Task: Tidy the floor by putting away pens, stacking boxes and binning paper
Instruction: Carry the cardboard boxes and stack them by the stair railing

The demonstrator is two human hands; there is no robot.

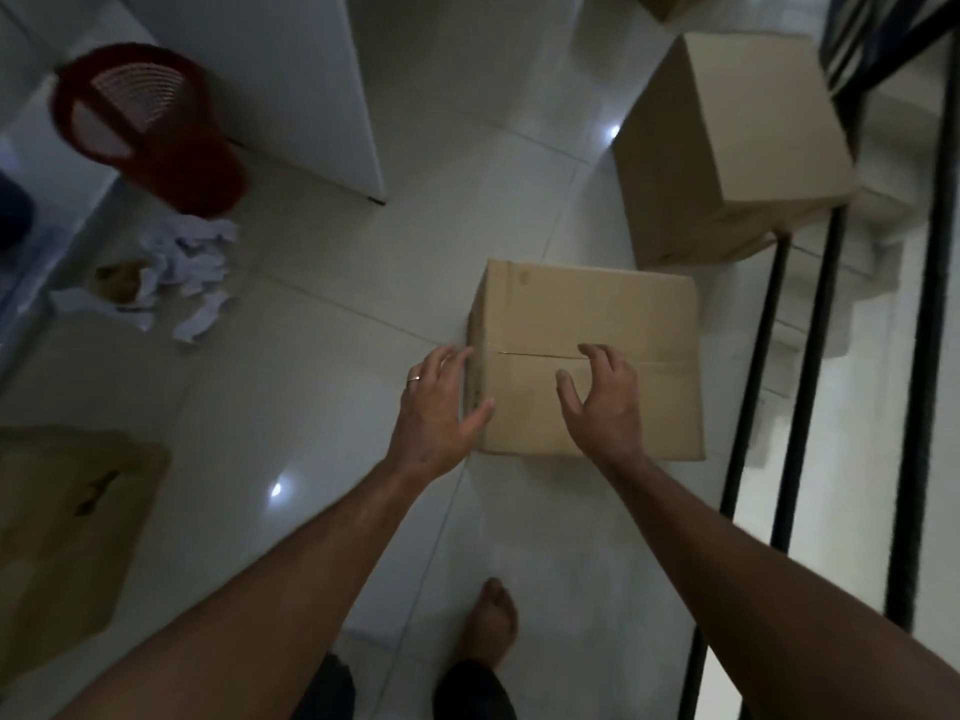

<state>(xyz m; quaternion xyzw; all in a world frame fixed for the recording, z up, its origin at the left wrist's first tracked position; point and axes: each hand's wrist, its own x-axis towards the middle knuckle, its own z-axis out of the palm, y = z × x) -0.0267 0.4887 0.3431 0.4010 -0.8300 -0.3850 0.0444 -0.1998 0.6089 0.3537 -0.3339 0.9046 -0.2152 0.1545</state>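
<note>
Head view looks down on a tiled floor, dim light. Left hand lies with spread, straight fingers against the left face of the middle box; its thumb rests on the top edge. Right hand hangs over the box top with fingers loosely curled, and contact cannot be confirmed; it holds nothing. Judgement: the hands are bracketing the box for a two-sided lift, the stacking step. The box stands on the floor, flaps closed along a centre seam. A larger box stands just beyond it by the stair railing, the likely base for a stack. A third box sits well apart at the left edge. Crumpled paper lies loose beside the red bin, not yet binned. No pens are visible. One bare foot stands just behind the middle box.
</note>
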